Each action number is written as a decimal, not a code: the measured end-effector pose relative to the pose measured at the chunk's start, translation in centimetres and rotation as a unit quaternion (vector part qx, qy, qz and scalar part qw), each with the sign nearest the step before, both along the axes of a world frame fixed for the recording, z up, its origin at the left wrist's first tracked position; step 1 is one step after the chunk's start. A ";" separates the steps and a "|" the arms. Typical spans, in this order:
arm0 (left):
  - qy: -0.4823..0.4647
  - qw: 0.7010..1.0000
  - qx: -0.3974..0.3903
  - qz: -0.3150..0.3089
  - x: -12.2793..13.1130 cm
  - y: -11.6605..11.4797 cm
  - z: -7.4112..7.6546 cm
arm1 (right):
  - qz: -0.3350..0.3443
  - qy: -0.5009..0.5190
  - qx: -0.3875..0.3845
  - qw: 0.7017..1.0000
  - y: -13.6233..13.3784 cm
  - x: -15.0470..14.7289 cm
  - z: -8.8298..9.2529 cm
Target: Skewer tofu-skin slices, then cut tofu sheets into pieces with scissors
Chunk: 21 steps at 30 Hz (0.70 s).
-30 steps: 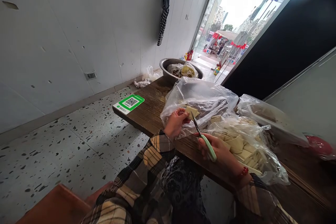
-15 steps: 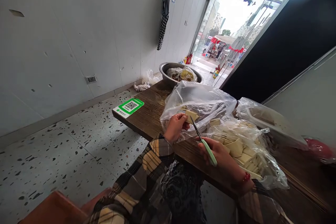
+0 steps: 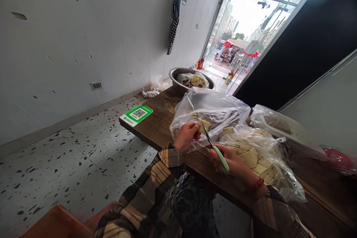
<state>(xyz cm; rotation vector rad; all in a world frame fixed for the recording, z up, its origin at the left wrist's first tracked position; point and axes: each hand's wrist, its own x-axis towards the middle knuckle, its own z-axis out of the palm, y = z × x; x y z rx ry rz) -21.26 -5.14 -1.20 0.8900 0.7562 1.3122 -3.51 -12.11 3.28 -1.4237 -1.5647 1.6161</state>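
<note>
My left hand (image 3: 186, 135) pinches a pale yellow square piece (image 3: 203, 125) over the mouth of a clear plastic bag (image 3: 214, 108). My right hand (image 3: 232, 163) grips scissors with green handles (image 3: 219, 153); their blades meet the piece's right edge. To the right lies a second clear bag (image 3: 264, 156) holding several pale yellow squares. Both bags rest on a dark wooden table (image 3: 158, 119).
A metal basin (image 3: 178, 73) with bagged food stands at the table's far end. A green QR-code card (image 3: 136, 114) lies at the left corner. More plastic bags (image 3: 281, 126) and something red (image 3: 338, 160) sit at the right. An orange stool (image 3: 58, 223) is at bottom left.
The view has shifted slightly. The scissors stay at the piece my left hand holds; both hands remain nearly in place.
</note>
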 end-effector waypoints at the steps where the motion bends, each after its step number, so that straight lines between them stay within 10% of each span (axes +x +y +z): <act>1: 0.002 1.000 0.000 -0.001 0.0 0.0 0.0 | 0.000 0.000 0.005 1.000 0.0 0.0 0.0; 21: 0.009 1.000 0.002 0.005 -0.1 0.0 0.1 | 0.013 -0.011 0.029 0.999 0.1 -0.2 0.7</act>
